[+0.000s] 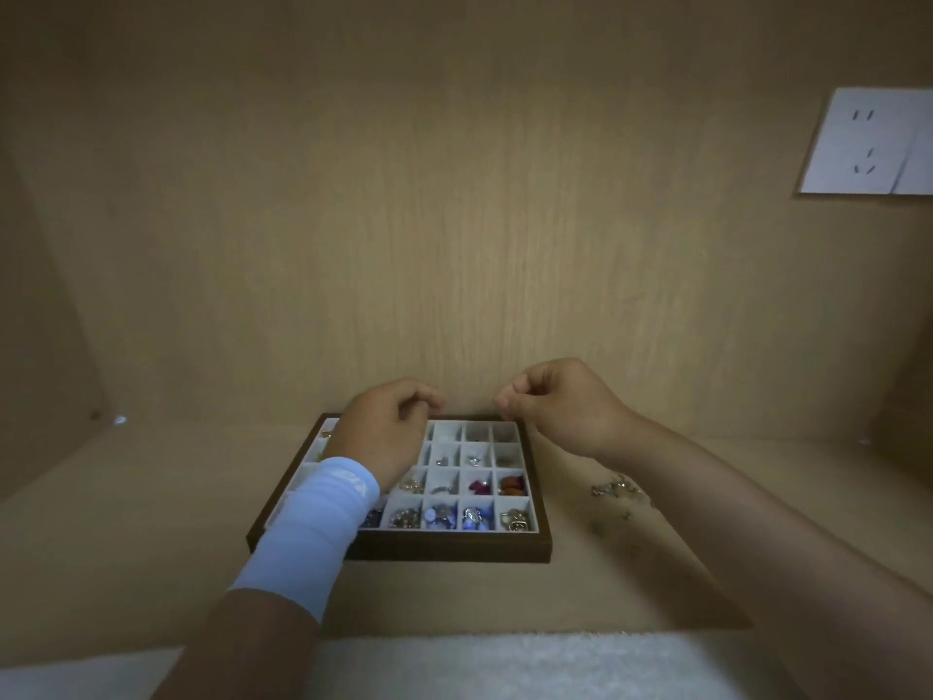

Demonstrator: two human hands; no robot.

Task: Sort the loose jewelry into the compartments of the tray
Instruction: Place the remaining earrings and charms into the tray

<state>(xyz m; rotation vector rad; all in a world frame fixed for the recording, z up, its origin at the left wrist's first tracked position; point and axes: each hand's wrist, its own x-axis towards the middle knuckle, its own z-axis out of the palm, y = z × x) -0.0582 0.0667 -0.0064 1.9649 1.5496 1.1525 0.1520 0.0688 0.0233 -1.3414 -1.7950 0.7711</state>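
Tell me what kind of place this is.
Probably a home cabinet or wardrobe shelf: wood-grain panels behind and at the sides, a white wall socket on the right, and a compartmented jewelry tray sitting on the shelf board.

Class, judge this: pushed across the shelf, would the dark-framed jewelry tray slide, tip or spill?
The tray looks low, flat and wide, so it would probably slide, not tip. Its dividers likely keep pieces apart, though small ones might jump if shoved.

left forearm | pale blue sleeve point(313, 527) | white logo point(348, 480) near wrist
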